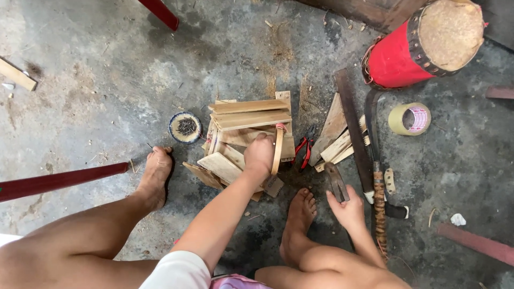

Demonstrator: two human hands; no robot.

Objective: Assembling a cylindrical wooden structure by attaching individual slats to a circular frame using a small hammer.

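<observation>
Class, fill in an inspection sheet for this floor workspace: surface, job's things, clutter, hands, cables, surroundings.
Surface: grey concrete floor, stained, with sawdust.
Job's things: slat frame among loose slats; hammer.
Clutter: nail dish, red pliers, tape roll, saw, sickle, slat pile.
Hands: left hand rests on the frame, beside a curved strip; right hand has its grip on the hammer.
Cables: nothing seen.
Surroundings: red drum, red bars, both bare feet beside the work.
</observation>
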